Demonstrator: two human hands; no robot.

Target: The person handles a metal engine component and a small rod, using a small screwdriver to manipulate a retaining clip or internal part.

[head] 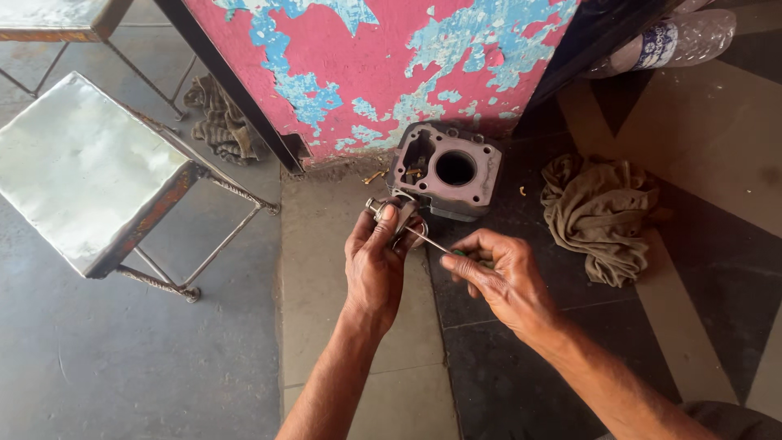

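Where tiled floor (358,244) meets peeling pink wall (366,49), left hand (375,261) gripping metal part (405,213), right hand (501,277) pinching thin tool (428,240)

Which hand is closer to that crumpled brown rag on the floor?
The right hand, holding a thin tool, is nearer: the brown rag lies just beyond it to the right. The left hand, gripping a small metal part, is farther left.

Bare floor lies open left of the hands; ahead, the grey metal cylinder block (446,169) and peeling pink wall (383,65) block passage, crumpled tan rag (601,213) rightward.
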